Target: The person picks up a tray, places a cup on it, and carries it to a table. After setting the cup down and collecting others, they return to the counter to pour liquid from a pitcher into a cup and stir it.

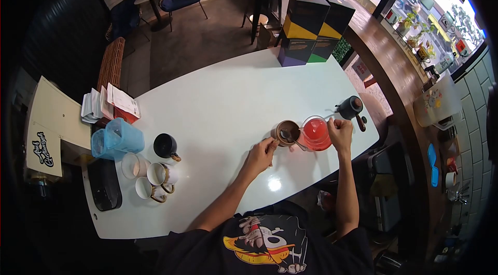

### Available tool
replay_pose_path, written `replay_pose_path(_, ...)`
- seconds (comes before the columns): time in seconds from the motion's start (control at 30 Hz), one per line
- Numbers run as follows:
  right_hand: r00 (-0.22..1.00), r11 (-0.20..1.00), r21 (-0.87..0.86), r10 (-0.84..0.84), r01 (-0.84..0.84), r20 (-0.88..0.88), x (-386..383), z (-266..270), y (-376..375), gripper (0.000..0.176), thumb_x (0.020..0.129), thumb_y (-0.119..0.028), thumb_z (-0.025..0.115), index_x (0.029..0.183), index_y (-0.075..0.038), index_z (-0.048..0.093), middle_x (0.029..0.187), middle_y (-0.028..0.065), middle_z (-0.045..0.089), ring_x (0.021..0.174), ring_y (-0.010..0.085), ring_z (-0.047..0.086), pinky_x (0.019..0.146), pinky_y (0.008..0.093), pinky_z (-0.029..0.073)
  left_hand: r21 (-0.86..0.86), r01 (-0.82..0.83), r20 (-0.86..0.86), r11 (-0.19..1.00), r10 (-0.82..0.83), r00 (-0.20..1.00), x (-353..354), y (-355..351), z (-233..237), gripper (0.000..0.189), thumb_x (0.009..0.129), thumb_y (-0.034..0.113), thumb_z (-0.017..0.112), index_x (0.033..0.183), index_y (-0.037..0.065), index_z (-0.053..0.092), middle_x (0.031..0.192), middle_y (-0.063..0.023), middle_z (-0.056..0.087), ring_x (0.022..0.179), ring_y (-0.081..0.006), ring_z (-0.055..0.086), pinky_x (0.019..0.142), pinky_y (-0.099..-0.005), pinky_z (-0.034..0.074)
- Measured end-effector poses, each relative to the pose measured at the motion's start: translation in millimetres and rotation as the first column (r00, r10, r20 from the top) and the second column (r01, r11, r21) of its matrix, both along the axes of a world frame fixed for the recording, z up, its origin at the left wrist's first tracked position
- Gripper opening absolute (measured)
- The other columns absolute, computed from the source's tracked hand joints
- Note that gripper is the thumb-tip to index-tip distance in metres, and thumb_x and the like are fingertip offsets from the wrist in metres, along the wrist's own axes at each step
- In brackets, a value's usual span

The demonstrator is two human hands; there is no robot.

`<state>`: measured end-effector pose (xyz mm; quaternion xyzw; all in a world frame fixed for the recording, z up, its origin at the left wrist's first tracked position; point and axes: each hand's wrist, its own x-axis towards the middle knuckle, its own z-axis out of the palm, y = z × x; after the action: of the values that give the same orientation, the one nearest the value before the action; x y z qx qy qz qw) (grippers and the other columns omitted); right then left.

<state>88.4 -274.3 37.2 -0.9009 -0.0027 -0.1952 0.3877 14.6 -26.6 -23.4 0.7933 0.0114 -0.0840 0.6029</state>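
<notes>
My left hand [263, 155] is closed at the near left side of a brown cup [287, 132], its fingers pinched on the cup's handle. Inside the cup a spoon leans toward the right. Touching or just beside the cup stands a clear glass vessel [317, 135] with red liquid in it. My right hand [340, 134] is closed at the vessel's right edge; whatever its fingers hold is hidden. A dark pot with a handle [350, 107] stands beyond my right hand.
On the left are a black cup [165, 146], white mugs [158, 173], blue containers [124, 135] and a black tray [105, 184]. Dark boxes [306, 18] stand at the table's far edge. A wooden counter [384, 49] runs along the right.
</notes>
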Motion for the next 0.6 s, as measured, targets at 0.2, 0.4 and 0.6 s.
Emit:
replay_pose_path(0.2, 0.999, 0.998, -0.041, 0.045, -0.044, 0.022, 2, 12, 4, 0.039, 0.078, -0.016, 0.061, 0.051, 0.009, 0.047, 0.04, 0.013, 0.033, 0.039, 0.0128, 0.031, 0.041, 0.0363, 0.029, -0.016, -0.015, 0.016, 1.0, 0.015, 1.0, -1, -1, -1, 0.035, 0.095, 0.036, 0.049, 0.098, 0.002, 0.059, 0.055, -0.0111, 0.055, 0.043, -0.0189, 0.059, 0.044, -0.032, 0.045)
replay_pose_path(0.4, 0.999, 0.998, -0.045, 0.048, -0.047, 0.016, 5, 19, 4, 0.037, 0.077, -0.016, 0.061, 0.052, 0.009, 0.049, 0.041, 0.016, 0.037, 0.036, 0.0173, 0.034, 0.043, 0.0374, 0.032, -0.032, 0.01, 0.038, 0.999, -0.008, 0.999, 0, -1, -4, 0.046, 0.095, 0.043, 0.046, 0.093, -0.001, 0.057, 0.06, -0.0054, 0.053, 0.043, -0.0115, 0.053, 0.04, -0.0265, 0.043)
replay_pose_path(0.6, 0.997, 0.993, -0.095, 0.072, -0.07, 0.011, 6, 30, 4, 0.036, 0.077, -0.018, 0.061, 0.054, 0.009, 0.054, 0.041, 0.0172, 0.04, 0.035, 0.0208, 0.038, 0.043, 0.0371, 0.033, -0.016, -0.022, 0.023, 1.0, 0.022, 0.999, 0, -2, -4, 0.035, 0.095, 0.036, 0.05, 0.097, 0.002, 0.059, 0.054, -0.0103, 0.055, 0.044, -0.0181, 0.059, 0.045, -0.031, 0.045)
